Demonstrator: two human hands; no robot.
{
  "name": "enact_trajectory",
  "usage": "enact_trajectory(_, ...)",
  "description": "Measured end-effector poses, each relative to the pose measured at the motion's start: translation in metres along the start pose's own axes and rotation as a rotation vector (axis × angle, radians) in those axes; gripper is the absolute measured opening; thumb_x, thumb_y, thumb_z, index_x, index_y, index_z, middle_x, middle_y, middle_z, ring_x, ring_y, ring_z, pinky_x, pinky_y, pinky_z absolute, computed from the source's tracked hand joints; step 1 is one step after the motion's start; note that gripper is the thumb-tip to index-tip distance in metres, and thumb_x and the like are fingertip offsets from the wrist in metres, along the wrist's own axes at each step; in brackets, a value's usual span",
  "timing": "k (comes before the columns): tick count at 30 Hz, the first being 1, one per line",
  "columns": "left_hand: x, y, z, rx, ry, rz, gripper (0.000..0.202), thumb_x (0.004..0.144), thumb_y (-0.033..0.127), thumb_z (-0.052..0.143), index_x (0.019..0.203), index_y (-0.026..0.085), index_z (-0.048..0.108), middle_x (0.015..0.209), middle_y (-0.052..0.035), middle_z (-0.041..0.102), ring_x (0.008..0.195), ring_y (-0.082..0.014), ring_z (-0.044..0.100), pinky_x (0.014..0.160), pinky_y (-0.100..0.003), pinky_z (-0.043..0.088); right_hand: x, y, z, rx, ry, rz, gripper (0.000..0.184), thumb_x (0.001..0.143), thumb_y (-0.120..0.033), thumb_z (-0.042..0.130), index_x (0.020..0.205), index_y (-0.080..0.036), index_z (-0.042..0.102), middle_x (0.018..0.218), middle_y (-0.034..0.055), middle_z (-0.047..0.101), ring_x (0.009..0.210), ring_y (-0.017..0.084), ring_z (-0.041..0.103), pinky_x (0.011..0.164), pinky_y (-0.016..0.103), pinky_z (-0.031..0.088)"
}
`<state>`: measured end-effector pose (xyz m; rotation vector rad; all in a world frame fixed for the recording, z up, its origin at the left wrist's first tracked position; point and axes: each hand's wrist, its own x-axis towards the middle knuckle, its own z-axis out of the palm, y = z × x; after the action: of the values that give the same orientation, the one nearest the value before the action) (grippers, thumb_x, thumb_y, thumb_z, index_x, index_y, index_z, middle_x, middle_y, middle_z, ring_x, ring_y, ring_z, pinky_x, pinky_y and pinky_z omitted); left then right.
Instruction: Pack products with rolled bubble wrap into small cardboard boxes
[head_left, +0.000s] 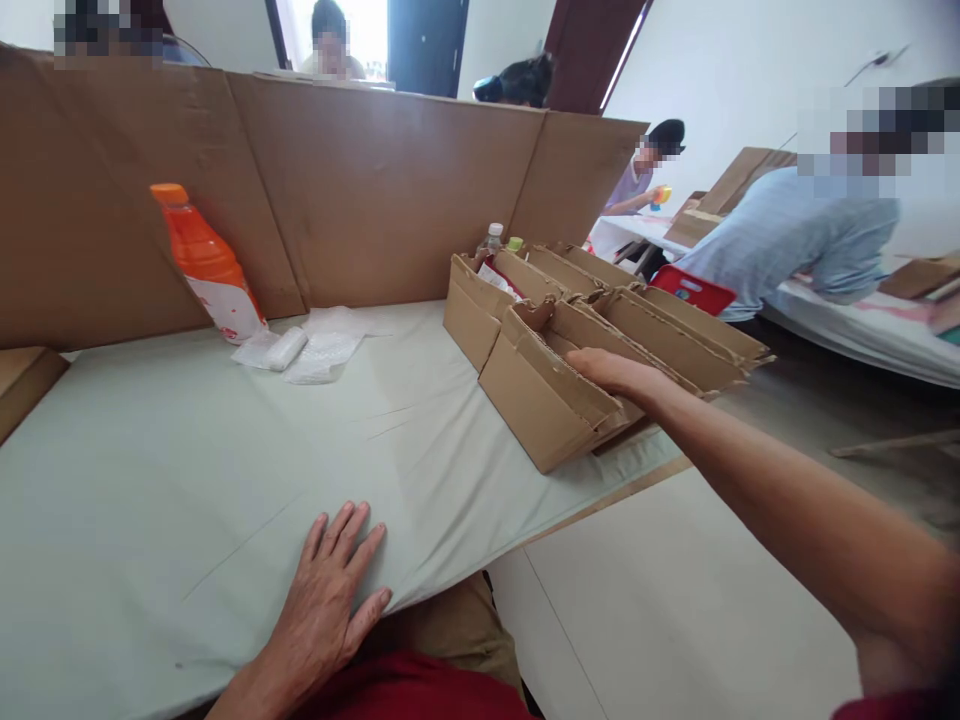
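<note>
My left hand (330, 585) lies flat on the pale green cloth (225, 480) near the table's front edge, its fingers spread. My right hand (600, 368) reaches into the nearest cardboard box (536, 405) of a group on the right. Its fingers go down behind the box's wall, so what they hold or touch is hidden. Left of the boxes, clear bubble wrap (326, 345) lies on the cloth. An orange bottle (210, 265) with a white label stands tilted behind the wrap, close to the cardboard partition (390, 190).
More open boxes (667, 335) stand beside the near one; a bottle with a white cap (493, 236) and a green cap (514, 244) show in the back one. A cardboard piece (26, 385) lies at far left. Several people sit beyond; one in light blue (780, 230) is at right.
</note>
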<state>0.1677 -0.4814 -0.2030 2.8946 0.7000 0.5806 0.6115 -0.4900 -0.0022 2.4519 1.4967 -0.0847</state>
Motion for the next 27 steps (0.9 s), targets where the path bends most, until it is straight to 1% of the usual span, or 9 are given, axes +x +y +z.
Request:
enact_trajectory(4,0.023,0.000,-0.017,-0.280,-0.017,-0.120,0.037,0.090,0.030,0.058,0.125,0.025,0.068,0.137,-0.0125,0.065,0.126,-0.0328,0.061,0.109,-0.059,0.045,-0.007,0.001,-0.015,-0.048,-0.015,0.137,0.016,0.087,-0.013,0.058,0.092,-0.011,0.073,0.103,0.0214,0.075,0.095,0.030,0.072,0.070,0.030,0.046)
enact_trajectory(8,0.083,0.022,-0.053,-0.735,-0.001,-0.323,0.038,0.090,0.035,0.062,0.127,0.026,0.067,0.133,-0.0114,0.067,0.126,-0.0301,0.062,0.108,-0.050,0.049,-0.055,-0.001,-0.044,0.084,0.421,0.195,0.020,0.089,-0.025,0.053,0.097,-0.017,0.070,0.092,0.0145,0.074,0.084,0.029,0.069,0.068,0.034,0.044)
enact_trajectory(11,0.140,0.054,-0.071,-1.233,0.050,-0.402,0.068,0.080,0.040,0.077,0.143,0.027,0.054,0.145,-0.0128,0.058,0.133,-0.0312,0.056,0.110,-0.047,0.046,-0.105,-0.026,-0.052,0.412,0.623,-0.111,0.012,0.086,-0.025,0.056,0.085,-0.020,0.067,0.074,0.0034,0.069,0.065,0.018,0.062,0.061,0.029,0.041)
enact_trajectory(14,0.182,0.085,-0.071,-1.724,0.075,-0.418,0.073,0.075,0.045,0.081,0.140,0.022,0.055,0.138,-0.0140,0.062,0.126,-0.0311,0.059,0.101,-0.043,0.051,-0.132,-0.048,-0.050,0.639,0.383,-0.557,0.012,0.087,-0.030,0.060,0.087,-0.021,0.069,0.074,-0.0004,0.070,0.064,0.013,0.061,0.062,0.025,0.044)
enact_trajectory(16,0.194,0.095,-0.064,-1.848,0.068,-0.522,0.057,0.075,0.046,0.080,0.122,0.016,0.067,0.117,-0.0126,0.071,0.110,-0.0270,0.065,0.090,-0.037,0.054,-0.126,-0.038,-0.049,0.754,0.334,-0.592,0.019,0.088,-0.038,0.063,0.095,-0.022,0.071,0.080,0.0004,0.072,0.067,0.014,0.063,0.065,0.025,0.047)
enact_trajectory(20,0.189,0.087,-0.049,-1.807,0.071,-0.744,0.043,0.067,0.037,0.085,0.101,0.015,0.073,0.095,-0.0068,0.073,0.090,-0.0198,0.065,0.078,-0.029,0.051,-0.066,0.049,-0.043,0.776,0.557,-0.052,0.026,0.090,-0.039,0.060,0.102,-0.019,0.071,0.084,0.0032,0.073,0.068,0.016,0.066,0.067,0.027,0.049)
enact_trajectory(23,0.180,0.075,-0.043,-1.769,0.046,-0.832,0.048,0.063,0.034,0.085,0.106,0.016,0.071,0.091,-0.0058,0.073,0.092,-0.0231,0.067,0.079,-0.033,0.050,-0.017,0.107,-0.025,0.472,0.250,0.129,0.015,0.085,-0.029,0.065,0.089,-0.018,0.074,0.083,0.0047,0.076,0.073,0.018,0.068,0.066,0.025,0.047)
enact_trajectory(25,0.178,0.072,-0.040,-1.751,0.036,-0.865,0.052,0.063,0.033,0.084,0.109,0.015,0.069,0.090,-0.0062,0.074,0.094,-0.0261,0.068,0.080,-0.035,0.050,0.001,0.120,-0.010,0.344,0.057,0.107,0.011,0.083,-0.027,0.069,0.084,-0.019,0.076,0.085,0.0051,0.078,0.075,0.018,0.069,0.063,0.024,0.044)
enact_trajectory(27,0.177,0.071,-0.037,-1.735,0.030,-0.879,0.052,0.063,0.034,0.083,0.109,0.015,0.067,0.090,-0.0066,0.074,0.095,-0.0271,0.068,0.081,-0.035,0.050,0.008,0.114,0.001,0.282,0.048,0.092,0.007,0.080,-0.026,0.073,0.081,-0.020,0.076,0.082,0.0064,0.078,0.072,0.017,0.069,0.059,0.023,0.042)
